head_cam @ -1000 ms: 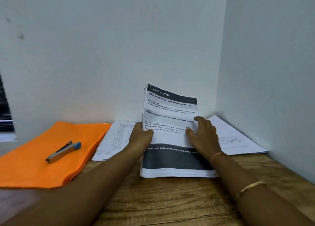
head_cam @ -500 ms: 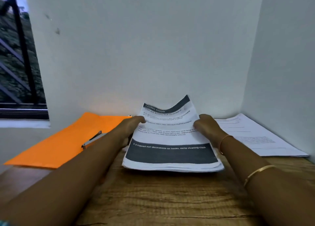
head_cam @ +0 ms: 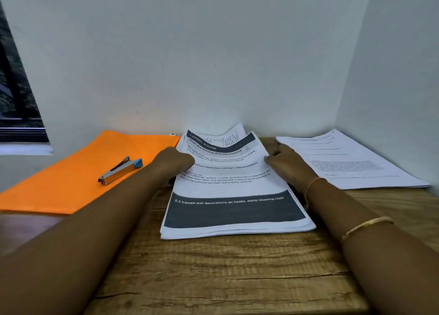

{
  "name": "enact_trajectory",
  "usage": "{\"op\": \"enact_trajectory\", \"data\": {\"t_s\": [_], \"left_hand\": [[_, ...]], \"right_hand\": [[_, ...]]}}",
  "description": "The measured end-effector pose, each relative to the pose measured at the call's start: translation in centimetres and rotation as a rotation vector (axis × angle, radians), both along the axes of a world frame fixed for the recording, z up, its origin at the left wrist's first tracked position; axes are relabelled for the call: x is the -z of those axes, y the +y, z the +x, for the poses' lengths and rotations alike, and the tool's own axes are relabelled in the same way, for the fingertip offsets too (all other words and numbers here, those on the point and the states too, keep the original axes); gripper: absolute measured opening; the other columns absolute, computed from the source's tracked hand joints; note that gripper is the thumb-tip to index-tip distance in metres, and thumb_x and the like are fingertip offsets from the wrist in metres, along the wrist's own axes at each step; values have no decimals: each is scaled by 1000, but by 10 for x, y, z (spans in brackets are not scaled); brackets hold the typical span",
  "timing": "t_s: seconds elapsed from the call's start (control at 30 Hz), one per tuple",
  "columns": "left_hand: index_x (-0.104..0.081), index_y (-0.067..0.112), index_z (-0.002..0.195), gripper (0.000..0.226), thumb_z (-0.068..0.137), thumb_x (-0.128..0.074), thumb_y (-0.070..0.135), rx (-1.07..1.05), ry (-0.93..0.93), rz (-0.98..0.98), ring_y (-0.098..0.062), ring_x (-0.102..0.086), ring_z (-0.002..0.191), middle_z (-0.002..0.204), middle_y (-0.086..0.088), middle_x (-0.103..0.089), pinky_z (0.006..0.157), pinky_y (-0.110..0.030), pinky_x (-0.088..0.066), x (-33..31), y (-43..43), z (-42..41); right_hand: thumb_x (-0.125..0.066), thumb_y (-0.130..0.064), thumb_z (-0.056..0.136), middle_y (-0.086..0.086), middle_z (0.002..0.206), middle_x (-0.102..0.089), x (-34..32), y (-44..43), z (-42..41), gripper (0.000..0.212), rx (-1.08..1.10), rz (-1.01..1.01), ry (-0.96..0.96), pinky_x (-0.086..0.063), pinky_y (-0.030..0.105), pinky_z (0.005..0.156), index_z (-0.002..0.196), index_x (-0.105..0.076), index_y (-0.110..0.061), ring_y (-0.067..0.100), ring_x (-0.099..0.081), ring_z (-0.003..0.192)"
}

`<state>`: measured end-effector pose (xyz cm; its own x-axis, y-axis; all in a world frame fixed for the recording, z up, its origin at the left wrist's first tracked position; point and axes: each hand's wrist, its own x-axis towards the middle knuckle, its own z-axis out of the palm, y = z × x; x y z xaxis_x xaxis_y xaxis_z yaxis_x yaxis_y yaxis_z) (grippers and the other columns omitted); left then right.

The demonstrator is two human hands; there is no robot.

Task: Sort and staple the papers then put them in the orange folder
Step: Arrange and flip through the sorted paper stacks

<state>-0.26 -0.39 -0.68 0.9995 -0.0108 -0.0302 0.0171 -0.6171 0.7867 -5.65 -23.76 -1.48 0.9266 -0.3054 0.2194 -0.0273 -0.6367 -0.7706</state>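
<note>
White walls [head_cam: 213,65] stand behind a rough wooden table [head_cam: 225,279]. In its middle lies the thick stack of printed white papers [head_cam: 232,215]; our left hand [head_cam: 174,161] and right hand [head_cam: 288,164] grip the side edges of its top sheets. We judge this is sorting. Next, we think, comes the silver blue-tipped stapler [head_cam: 120,171], lying on the flat orange folder [head_cam: 71,191].

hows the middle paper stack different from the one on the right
The middle stack has dark printed bands; the right stack is mostly white with faint text. The left hand and right hand hold the middle stack's curled top sheets; the right stack lies flat. Both sit on the wooden table.
</note>
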Motion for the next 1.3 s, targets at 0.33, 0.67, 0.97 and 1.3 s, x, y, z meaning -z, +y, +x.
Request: {"op": "enact_trajectory", "data": {"t_s": [0.33,0.67,0.97,1.3], "left_hand": [[-35,14,60,31,87,-48,7,56,-145,262,-14,-34,55,62,-1,-40,49,-25,-24,-4,6,-13],[-43,17,67,26,90,-54,16,41,-241,377,-16,-46,74,80,-1,-50,51,-18,-30,-1,7,-14],[-43,7,133,49,88,-60,16,45,-369,261,-27,-53,113,127,-9,-56,80,-28,-38,3,6,-15],[-35,9,136,50,89,-53,4,-64,-468,-42,-28,-57,106,116,-9,-63,75,-31,-41,2,9,-13]], "right_hand": [[-52,-10,88,5,65,-42,2,15,-4,15,-88,-133,0,-26,28,51,75,-44,-10,16,-39,59],[-52,-24,93,4,104,-61,1,16,-6,22,-52,-194,32,-45,36,89,111,-56,-11,24,-57,100],[-47,-32,87,-5,110,-66,5,14,-4,31,-101,-192,12,-49,40,91,114,-62,-26,18,-61,98],[-53,-25,91,5,103,-61,0,15,-5,26,-4,-61,12,-44,34,84,112,-52,-9,22,-58,97]]}}
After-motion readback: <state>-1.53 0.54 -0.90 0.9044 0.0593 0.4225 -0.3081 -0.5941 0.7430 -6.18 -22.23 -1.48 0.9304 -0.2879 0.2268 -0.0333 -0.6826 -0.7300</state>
